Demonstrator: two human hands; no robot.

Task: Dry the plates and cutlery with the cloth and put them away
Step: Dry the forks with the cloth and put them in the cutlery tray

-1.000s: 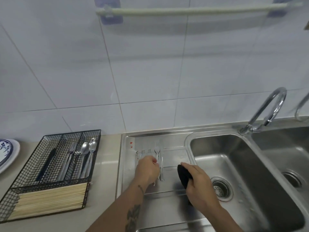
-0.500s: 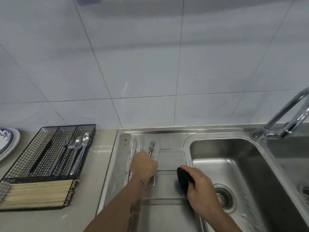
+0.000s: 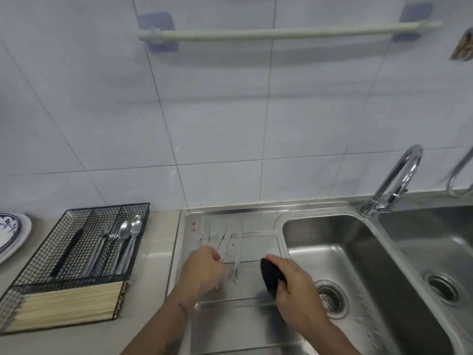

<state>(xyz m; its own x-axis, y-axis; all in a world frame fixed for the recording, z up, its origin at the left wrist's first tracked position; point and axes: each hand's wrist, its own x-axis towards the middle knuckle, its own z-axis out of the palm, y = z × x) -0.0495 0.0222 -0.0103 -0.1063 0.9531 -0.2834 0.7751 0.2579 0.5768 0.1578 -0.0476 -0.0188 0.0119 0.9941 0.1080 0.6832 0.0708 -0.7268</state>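
Note:
Several steel cutlery pieces (image 3: 236, 239) lie side by side on the sink's drainboard (image 3: 245, 324), blurred. My left hand (image 3: 202, 271) is curled in a fist over the near ends of the left pieces, fingertips closed on one handle; what lies under the hand is hidden. One handle lies free just right of it. My right hand (image 3: 297, 290) hovers over the drainboard's right side, shut on a dark bunched cloth (image 3: 271, 276). A blue-patterned plate (image 3: 11, 234) sits on the counter at the far left edge.
A black wire cutlery basket (image 3: 46, 265) on the counter to the left holds forks, spoons (image 3: 128, 242), a dark-handled knife and pale chopsticks (image 3: 66, 306). A sink basin (image 3: 340, 242) with its faucet (image 3: 396, 180) lies right, a second basin beyond. A towel rail (image 3: 281, 34) hangs on the tiled wall.
My left hand has slid a little left along the cutlery handles and closed tighter. My right hand keeps the cloth in nearly the same place. The view tilted down, then back up.

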